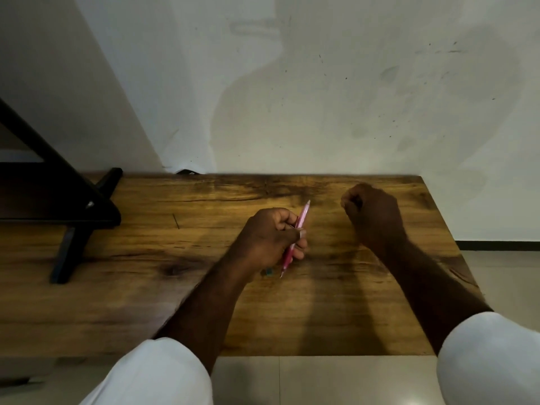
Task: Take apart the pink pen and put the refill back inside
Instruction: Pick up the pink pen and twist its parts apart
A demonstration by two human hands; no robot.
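My left hand [270,238] grips the pink pen [303,214] around its middle, above the wooden table [146,258]. The pen slants, with its tip pointing down toward me near the table surface and its back end pointing up and away. My right hand [372,217] hovers to the right of the pen, apart from it, fingers curled into a loose fist. Whether it pinches some small part I cannot tell. A small dark piece [268,272] lies on the table just below my left hand.
A black metal stand [73,217] with slanted legs sits on the table's left part. A thin dark line [176,221] lies on the wood near it. A white wall rises behind the table. Tiled floor shows at the right and front.
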